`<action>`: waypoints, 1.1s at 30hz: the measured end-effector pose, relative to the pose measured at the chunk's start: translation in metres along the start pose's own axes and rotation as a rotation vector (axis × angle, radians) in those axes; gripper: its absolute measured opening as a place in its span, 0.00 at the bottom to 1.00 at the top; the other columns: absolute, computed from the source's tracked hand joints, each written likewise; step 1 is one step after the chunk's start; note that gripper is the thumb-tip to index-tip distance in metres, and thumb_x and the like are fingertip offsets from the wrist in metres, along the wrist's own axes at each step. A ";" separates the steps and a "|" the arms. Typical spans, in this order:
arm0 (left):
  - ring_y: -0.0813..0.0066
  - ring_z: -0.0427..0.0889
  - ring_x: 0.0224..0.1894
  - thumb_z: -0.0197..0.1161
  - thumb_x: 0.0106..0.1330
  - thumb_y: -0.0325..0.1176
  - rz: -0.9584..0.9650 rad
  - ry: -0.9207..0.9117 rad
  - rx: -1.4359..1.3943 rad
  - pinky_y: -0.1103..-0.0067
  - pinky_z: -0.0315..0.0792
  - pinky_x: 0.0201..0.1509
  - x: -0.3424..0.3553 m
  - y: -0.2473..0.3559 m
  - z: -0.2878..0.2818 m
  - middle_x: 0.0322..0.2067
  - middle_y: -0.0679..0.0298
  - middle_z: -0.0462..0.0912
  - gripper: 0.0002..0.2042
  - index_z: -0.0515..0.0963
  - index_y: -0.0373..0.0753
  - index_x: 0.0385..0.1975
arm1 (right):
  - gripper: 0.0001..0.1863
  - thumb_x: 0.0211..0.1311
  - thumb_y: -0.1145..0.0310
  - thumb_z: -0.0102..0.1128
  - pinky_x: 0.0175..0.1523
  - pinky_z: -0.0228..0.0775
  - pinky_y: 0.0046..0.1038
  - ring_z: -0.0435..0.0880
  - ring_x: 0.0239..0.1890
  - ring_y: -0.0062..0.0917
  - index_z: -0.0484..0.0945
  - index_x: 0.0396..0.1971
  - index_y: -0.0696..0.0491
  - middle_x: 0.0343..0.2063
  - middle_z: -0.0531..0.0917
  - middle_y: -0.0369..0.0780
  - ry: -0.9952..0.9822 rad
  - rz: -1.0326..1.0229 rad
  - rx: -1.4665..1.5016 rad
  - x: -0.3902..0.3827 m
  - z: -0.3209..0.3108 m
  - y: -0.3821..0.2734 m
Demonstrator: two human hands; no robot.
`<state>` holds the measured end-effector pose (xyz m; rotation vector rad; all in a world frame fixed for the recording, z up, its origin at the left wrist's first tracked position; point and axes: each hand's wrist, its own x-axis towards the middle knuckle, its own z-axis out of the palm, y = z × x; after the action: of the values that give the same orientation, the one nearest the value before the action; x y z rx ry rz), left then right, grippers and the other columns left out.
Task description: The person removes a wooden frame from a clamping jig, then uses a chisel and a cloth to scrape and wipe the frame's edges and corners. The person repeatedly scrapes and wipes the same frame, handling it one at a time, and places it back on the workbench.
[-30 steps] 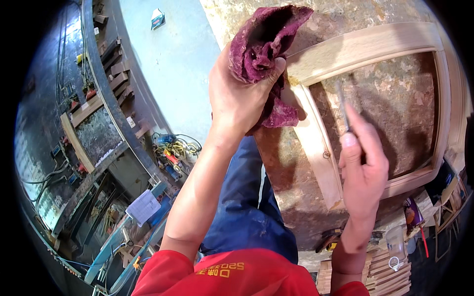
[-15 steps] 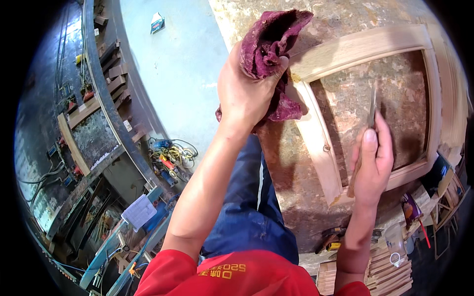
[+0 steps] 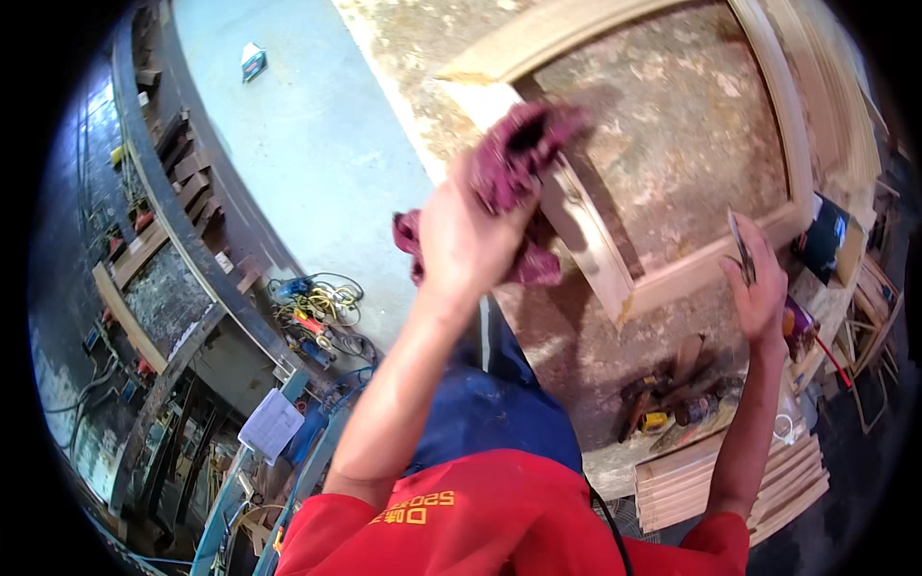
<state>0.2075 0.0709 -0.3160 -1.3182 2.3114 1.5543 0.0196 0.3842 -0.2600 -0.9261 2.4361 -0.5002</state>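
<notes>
A crumpled maroon cloth is bunched in my left hand, with its loose ends hanging out on both sides. It covers part of the left rail of a pale wooden frame lying on the stained workbench; I cannot tell if cloth and wood touch. By the frame's near right corner, my right hand grips a thin metal-bladed tool. The blade points away from me, and the fingers hide the rest of the tool. Yellowish-brown patches mark the frame's left corner joints.
Hand tools with a yellow part lie at the bench's near edge. Stacked wooden strips are below right, with more boards at the far right. Tangled cords and power tools lie on the floor left, beside a metal rack.
My view has shifted, and the frame sits higher in it. The left hand with the cloth has come lower, over the left rail. The right hand has moved from the opening to the near right corner.
</notes>
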 end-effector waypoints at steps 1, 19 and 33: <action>0.49 0.87 0.50 0.75 0.59 0.40 0.011 0.008 0.021 0.63 0.79 0.54 0.011 0.001 0.000 0.44 0.46 0.88 0.25 0.79 0.37 0.54 | 0.23 0.59 0.77 0.69 0.62 0.73 0.37 0.79 0.60 0.47 0.75 0.55 0.60 0.57 0.80 0.49 -0.044 -0.013 -0.018 0.003 -0.005 0.003; 0.73 0.87 0.38 0.75 0.62 0.33 0.149 -0.047 -0.688 0.75 0.81 0.46 0.121 -0.026 -0.129 0.40 0.60 0.88 0.18 0.82 0.32 0.49 | 0.15 0.69 0.66 0.62 0.48 0.70 0.41 0.78 0.41 0.45 0.76 0.47 0.63 0.38 0.76 0.49 -0.190 0.101 0.382 0.040 0.086 -0.152; 0.81 0.81 0.45 0.70 0.71 0.34 -0.107 0.263 -1.017 0.78 0.75 0.54 0.015 -0.078 -0.046 0.45 0.67 0.87 0.15 0.82 0.33 0.52 | 0.25 0.68 0.77 0.60 0.45 0.74 0.40 0.80 0.38 0.43 0.78 0.64 0.48 0.40 0.77 0.47 -0.180 -0.298 -0.050 0.086 0.085 -0.201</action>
<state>0.2681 0.0157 -0.3581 -1.8280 1.4500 2.8027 0.1139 0.1695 -0.2577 -1.3066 2.1693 -0.4377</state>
